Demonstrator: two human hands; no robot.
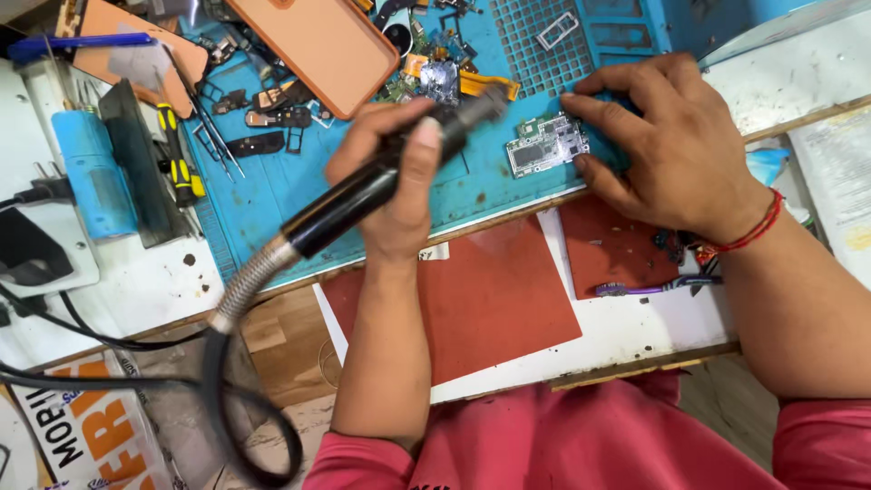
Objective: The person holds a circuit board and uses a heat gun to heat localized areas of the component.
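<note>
My left hand [396, 186] is wrapped around the black handle of a hot-air wand [349, 201]. Its metal nozzle [478, 102] points right, toward a small green and silver circuit board [547, 145] lying on a blue work mat [272, 195]. My right hand [676, 150] rests on the mat beside the board, with fingertips pinching its right edge at top and bottom. The nozzle tip hangs just left of and above the board and looks blurred. The wand's braided metal hose [247, 289] runs down left into a black cable.
An orange phone case [318, 45], loose phone parts, flex cables and tweezers [213, 136] lie across the mat's far side. A yellow and black screwdriver [179, 154] and a blue block [91, 172] sit at left. Red pads [494, 304] and a purple toothbrush [649, 289] lie near me.
</note>
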